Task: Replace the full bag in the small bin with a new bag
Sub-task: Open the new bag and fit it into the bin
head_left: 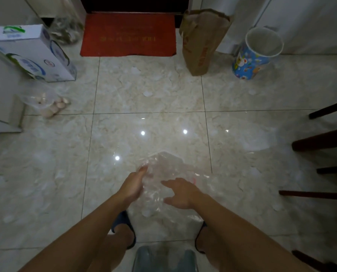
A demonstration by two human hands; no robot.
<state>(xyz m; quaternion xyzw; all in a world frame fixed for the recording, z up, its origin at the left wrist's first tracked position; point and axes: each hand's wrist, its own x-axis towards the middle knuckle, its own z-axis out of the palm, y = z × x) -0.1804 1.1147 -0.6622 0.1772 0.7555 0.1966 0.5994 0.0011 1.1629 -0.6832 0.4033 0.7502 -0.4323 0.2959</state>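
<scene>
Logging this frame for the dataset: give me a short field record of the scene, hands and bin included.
setting: glossy beige tiled floor, red doormat at the door
new bag: clear thin plastic bag, held between both hands above the floor
left hand: fingers straight, against the bag's left side
right hand: fingers spread, on the bag's right side
bin: small blue cartoon-print bin with white inside, far right, no liner visible
nearby: brown paper bag left of the bin; white carton box far left
feet: dark slippers

Dim indoor view, soft focus, wide-angle bending at edges.
Three small glare spots on glossy floor (150,107); corners darken; fine detail smeared.
</scene>
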